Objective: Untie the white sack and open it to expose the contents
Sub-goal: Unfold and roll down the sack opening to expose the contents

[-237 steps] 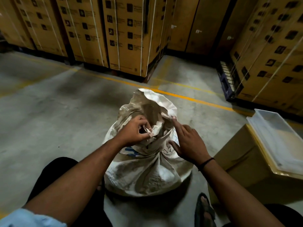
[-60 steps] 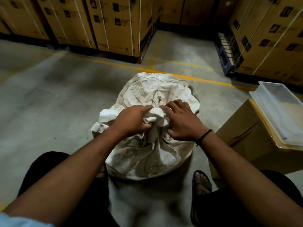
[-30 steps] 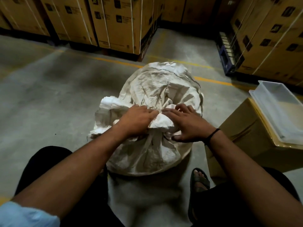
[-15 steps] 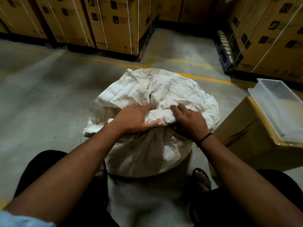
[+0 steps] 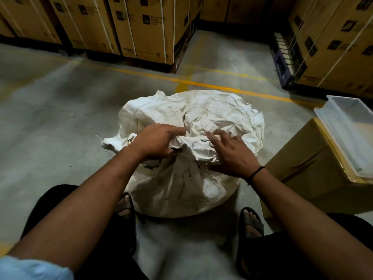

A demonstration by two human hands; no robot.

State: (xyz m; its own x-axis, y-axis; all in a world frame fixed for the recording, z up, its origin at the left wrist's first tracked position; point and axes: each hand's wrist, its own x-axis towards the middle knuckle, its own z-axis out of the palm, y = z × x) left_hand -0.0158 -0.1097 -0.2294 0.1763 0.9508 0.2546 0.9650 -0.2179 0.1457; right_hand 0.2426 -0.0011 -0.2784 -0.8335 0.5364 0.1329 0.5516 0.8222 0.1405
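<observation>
The white woven sack stands on the concrete floor between my feet. Its loose top cloth lies folded over and spread flat across the far side, so the contents stay hidden. My left hand pinches a rolled fold of the sack's mouth near the middle. My right hand rests on the crumpled cloth just to the right, fingers spread, index finger pointing at the same fold. No tie or cord shows.
A cardboard box with a clear plastic tray on top stands close at the right. Strapped cartons on pallets line the back and right. A yellow floor line runs behind the sack.
The tie seen earlier is gone from the neck. The top cloth has been pushed down and spread wide. In the last half second my right hand loosened its grip and its fingers spread.
</observation>
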